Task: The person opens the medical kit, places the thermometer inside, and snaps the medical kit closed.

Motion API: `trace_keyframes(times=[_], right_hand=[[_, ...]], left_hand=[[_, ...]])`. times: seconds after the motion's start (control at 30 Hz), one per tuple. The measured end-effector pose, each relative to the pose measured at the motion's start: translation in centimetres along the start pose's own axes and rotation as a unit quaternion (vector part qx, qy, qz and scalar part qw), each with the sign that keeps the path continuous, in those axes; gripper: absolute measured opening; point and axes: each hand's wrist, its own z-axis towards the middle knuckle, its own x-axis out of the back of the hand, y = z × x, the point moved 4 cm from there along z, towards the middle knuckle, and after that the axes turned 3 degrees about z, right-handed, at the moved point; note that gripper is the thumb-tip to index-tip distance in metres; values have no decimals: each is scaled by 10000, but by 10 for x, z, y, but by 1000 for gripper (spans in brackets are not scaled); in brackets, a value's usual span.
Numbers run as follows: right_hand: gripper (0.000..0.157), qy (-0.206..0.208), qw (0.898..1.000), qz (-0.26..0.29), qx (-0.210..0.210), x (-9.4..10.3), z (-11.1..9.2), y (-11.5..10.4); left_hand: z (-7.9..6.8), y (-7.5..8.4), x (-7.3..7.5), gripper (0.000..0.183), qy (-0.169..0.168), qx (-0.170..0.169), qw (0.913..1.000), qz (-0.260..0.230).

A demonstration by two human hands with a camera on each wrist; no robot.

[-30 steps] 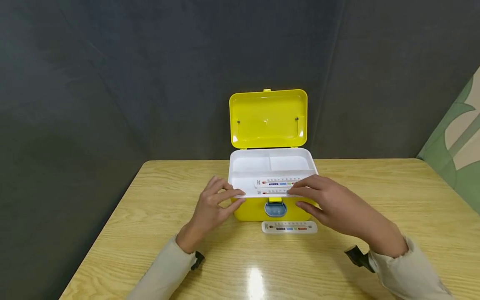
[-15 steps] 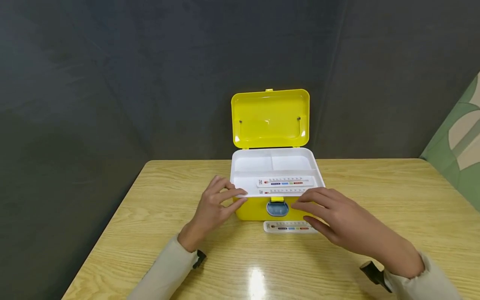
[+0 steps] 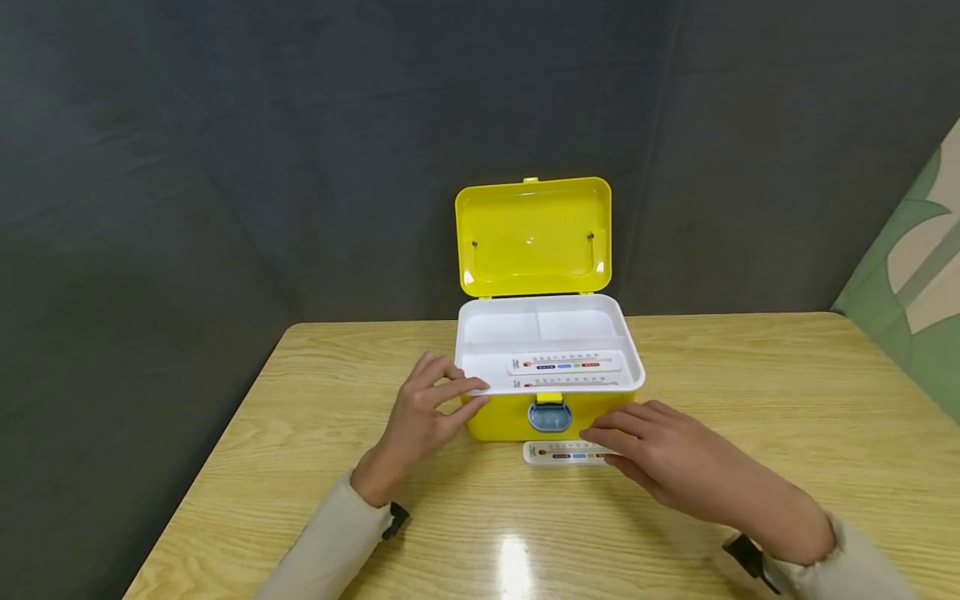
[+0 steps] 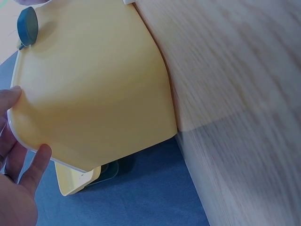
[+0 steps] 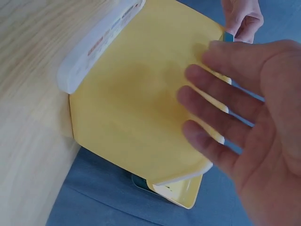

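The loose thermometer (image 3: 566, 454) is seen on the tabletop (image 3: 420, 525), just in front of the yellow case (image 3: 501, 419). The case rim is pinched by the left hand (image 3: 420, 408). The right hand (image 3: 660, 454) is held near the thermometer's right end — fingers apart, nothing grasped. Both long edges are probably best gripped.

No words or numbers can be read. In the white tray (image 3: 503, 327), the rear thermometer (image 3: 566, 362) bears scale marks and dark blue, light blue, green and red label blocks, too small to read. The front thermometer (image 3: 562, 384) shows similar illegible marks. The outer thermometer (image 3: 564, 454) on the table (image 3: 420, 542) carries illegible print and coloured blocks too.
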Motion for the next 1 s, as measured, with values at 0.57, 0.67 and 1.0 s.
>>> trace_keyframes(times=[0.57, 0.67, 1.0], right_hand=[[35, -1390, 9888, -253, -489, -44, -7, 4], [36, -1445, 9878, -295, -508, -47, -8, 5], [34, -1602, 9851, -75, -621, -48, -7, 5]], left_hand=[[-1, -1, 0, 17, -42, 59, 10000, 0], [-1, -1, 0, 17, -40, 53, 10000, 6], [-1, 0, 0, 17, -74, 61, 9999, 40]])
